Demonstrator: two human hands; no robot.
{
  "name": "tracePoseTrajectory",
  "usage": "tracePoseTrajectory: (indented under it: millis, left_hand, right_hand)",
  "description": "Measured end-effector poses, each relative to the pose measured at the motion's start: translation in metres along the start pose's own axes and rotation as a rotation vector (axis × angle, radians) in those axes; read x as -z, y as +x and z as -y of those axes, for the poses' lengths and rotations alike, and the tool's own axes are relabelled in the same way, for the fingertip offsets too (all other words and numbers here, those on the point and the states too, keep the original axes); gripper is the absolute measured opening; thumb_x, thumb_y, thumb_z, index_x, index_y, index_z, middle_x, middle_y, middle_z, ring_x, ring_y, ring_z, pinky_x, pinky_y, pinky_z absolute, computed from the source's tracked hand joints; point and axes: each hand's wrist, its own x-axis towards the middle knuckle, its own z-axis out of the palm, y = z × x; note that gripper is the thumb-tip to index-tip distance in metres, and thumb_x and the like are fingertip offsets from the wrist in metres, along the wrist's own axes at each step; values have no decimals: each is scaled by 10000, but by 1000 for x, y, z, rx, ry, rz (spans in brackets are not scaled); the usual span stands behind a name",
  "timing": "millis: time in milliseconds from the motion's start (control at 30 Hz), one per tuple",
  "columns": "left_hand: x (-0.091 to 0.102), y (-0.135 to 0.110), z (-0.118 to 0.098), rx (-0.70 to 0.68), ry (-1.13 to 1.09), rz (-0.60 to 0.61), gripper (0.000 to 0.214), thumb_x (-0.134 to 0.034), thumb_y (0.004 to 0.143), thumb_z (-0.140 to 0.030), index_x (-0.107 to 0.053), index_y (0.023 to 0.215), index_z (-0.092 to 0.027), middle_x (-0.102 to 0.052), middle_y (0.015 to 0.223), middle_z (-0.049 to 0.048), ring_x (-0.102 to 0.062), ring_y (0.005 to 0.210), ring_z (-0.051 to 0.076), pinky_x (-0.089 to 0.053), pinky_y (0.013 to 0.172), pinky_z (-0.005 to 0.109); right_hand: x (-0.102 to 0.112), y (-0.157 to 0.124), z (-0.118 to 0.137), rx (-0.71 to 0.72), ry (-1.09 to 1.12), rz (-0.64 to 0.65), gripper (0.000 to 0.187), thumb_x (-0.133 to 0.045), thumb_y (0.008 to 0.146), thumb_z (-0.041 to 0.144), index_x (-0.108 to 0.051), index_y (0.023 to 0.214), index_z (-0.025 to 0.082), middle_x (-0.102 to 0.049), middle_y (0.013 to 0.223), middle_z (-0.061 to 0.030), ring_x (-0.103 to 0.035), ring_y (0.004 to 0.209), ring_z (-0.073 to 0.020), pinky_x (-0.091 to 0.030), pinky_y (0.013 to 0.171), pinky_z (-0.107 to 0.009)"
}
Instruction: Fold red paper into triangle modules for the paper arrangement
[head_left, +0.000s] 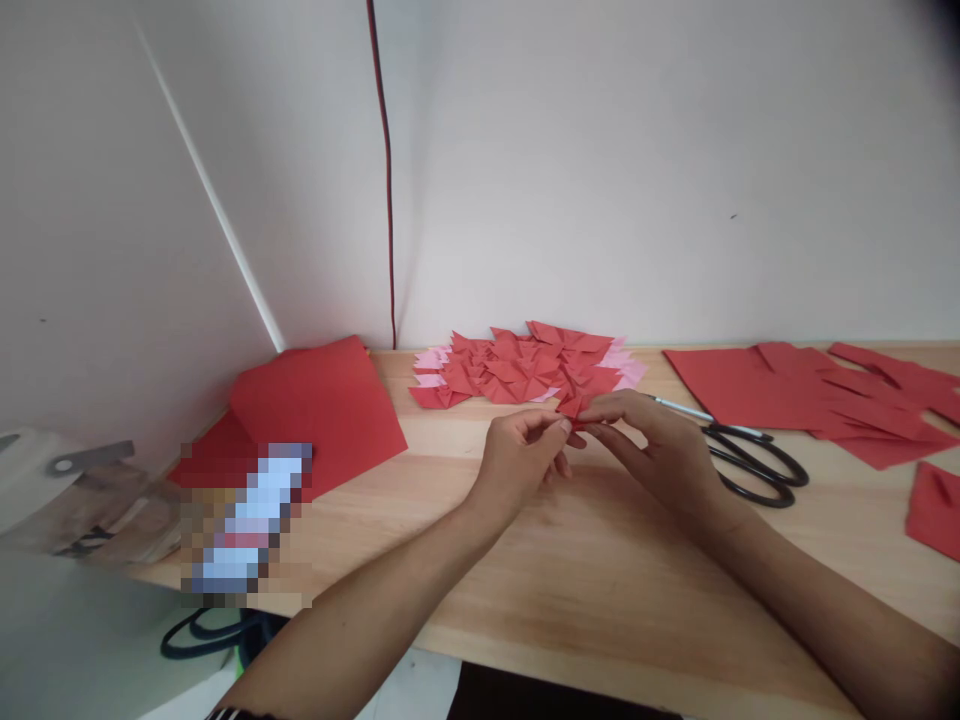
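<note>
Between my two hands is a small piece of folded red paper [571,409], held above the wooden table. My left hand [525,445] pinches it from the left with thumb and fingers. From the right, my right hand [652,440] grips its other side between thumb and forefinger. Part of the paper is hidden by the fingers. Just behind the hands lies a spread of folded red paper pieces [517,365], with some pink ones [628,368] at its ends. Black-handled scissors [757,470] rest beside my right hand.
Red sheets [330,400] lie at the left, near a blurred-out object [251,520]. More red paper [735,385], partly cut in strips, lies at the right beside a pale pen-like stick [682,408]. A dark red cord [388,180] hangs down the wall behind the table [562,580].
</note>
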Motion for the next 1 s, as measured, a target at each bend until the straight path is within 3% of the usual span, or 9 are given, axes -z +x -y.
tracePoseTrajectory:
  millis: [200,367,567,700,1000]
  left_hand:
    - [2,-1,5,-143,176,-91,249,-514,850,-282,-698,761,-140,-642,630,16,-498,471,71,-395,508,196]
    - [1,-3,6,-142,171,-70,247,-497,867,-292,-687,810,-145,-601,613,-3,-504,490,84,-395,519,205]
    - [-1,-6,2,-245,393,-147,230,-485,868,-258,-660,757,-158,-590,633,-6,-508,583,105,-379,581,219]
    - [-1,-6,2,-270,454,-152,221,-486,863,-245,-677,789,-162,-621,681,2,-515,608,113,-380,596,226]
    - [0,-1,6,-202,340,-90,173,-587,793,-256,-712,866,-161,-688,813,36,-538,643,120,-396,588,223]
  right_hand:
    - [-1,4,4,-107,100,46,95,-562,896,247,-653,922,247,-686,876,-17,-624,795,-168,-476,714,-312]
    - [-2,6,9,-258,164,73,124,-560,891,312,-646,837,242,-671,809,-6,-601,743,-164,-455,681,-302]
    - [-8,5,9,-442,422,62,156,-606,853,379,-603,858,224,-659,806,-11,-615,736,-156,-476,681,-284]
    - [-9,6,7,-468,485,42,175,-627,829,380,-584,850,213,-645,801,-15,-616,735,-160,-483,674,-289]
    - [-7,7,6,-467,341,59,187,-607,835,385,-587,804,202,-649,749,-22,-594,660,-157,-461,598,-285]
